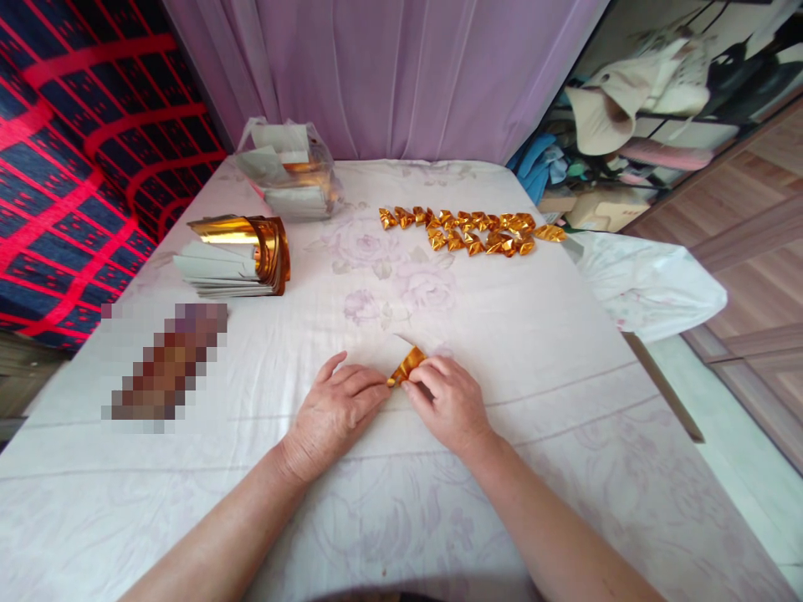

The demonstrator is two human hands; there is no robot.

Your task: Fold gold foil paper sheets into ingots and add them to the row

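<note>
I see my left hand (pixel 335 414) and right hand (pixel 448 401) both pinching one small folded gold foil paper (pixel 406 366) between them on the white flowered tablecloth (pixel 502 334); far beyond the right hand lies a cluster of finished gold foil pieces (pixel 477 230); beyond the left, a stack of gold-and-white foil sheets (pixel 235 255).

I see open tablecloth (pixel 502 318) ahead of both hands; a gold paper stack (pixel 235 255) blocks far left, folded gold pieces (pixel 477 230) line the far right
</note>
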